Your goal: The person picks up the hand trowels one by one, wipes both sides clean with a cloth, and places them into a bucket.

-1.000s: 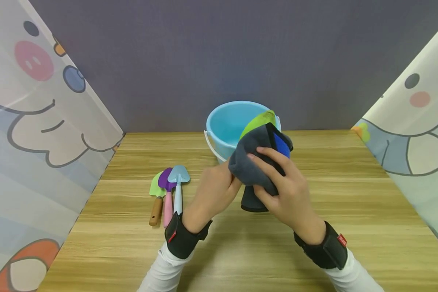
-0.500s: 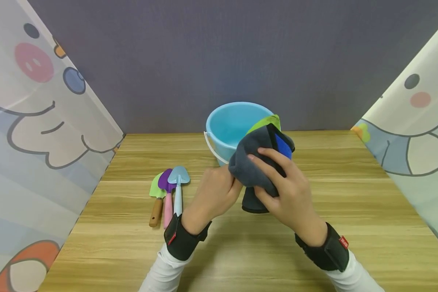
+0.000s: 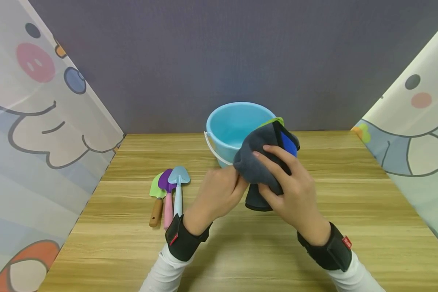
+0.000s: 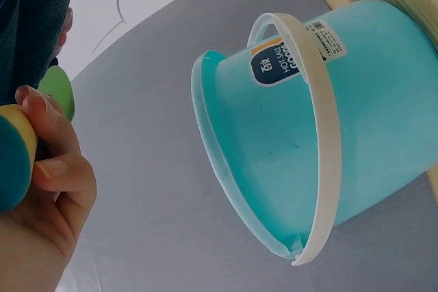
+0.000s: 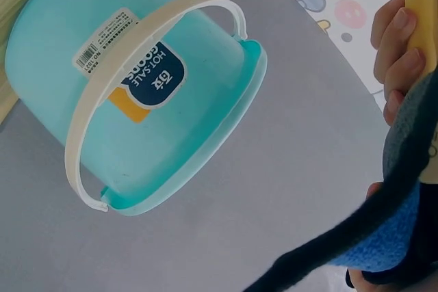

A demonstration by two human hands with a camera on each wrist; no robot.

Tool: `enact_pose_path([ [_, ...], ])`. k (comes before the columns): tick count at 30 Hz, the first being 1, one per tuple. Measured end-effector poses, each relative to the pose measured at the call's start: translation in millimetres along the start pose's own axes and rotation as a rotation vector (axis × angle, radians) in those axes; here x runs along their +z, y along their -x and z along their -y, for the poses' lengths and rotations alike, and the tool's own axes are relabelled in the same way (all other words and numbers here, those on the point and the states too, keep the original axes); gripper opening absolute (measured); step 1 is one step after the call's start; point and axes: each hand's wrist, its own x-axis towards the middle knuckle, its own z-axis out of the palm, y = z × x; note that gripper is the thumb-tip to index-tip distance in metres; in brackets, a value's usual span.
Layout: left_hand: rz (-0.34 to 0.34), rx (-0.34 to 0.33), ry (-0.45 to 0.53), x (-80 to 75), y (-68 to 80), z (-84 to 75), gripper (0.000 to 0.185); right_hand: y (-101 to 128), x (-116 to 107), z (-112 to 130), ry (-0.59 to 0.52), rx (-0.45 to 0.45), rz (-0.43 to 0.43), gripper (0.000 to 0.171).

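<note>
My left hand [image 3: 222,190] grips the yellow and teal handle [image 4: 15,162] of a small garden tool. Only the tip of its green blade [image 3: 275,121] peeps out above a dark grey cloth [image 3: 257,164] with a blue side. My right hand [image 3: 286,182] holds that cloth wrapped over the blade, its fingers curled round it. Both hands are raised over the wooden table [image 3: 241,251], just in front of a light blue bucket [image 3: 230,125] with a white handle [image 4: 325,135]. In the right wrist view the cloth [image 5: 383,237] hangs dark beside the bucket [image 5: 137,100].
Three small toy spades [image 3: 168,190] lie side by side on the table left of my hands: green, purple with a pink handle, and light blue. Cartoon-printed curtains close in both sides and a grey wall [image 3: 219,61] stands behind the bucket.
The cloth has slid up over the green blade, so less green shows now. Both hands have drifted a little to the right.
</note>
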Motion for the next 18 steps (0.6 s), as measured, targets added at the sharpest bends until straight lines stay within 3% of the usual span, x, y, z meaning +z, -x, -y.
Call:
enact_pose_path([
  [8,0.020,0.067,-0.026,0.7,-3.0,-1.8,0.025,-2.3,-2.9,-6.6,0.009,0.041,-0.041,0.038],
  [18,0.046,0.081,-0.028,-0.2,-2.7,-3.0,0.027,-3.9,-8.3,-11.0,0.004,0.086,-0.062,0.040],
])
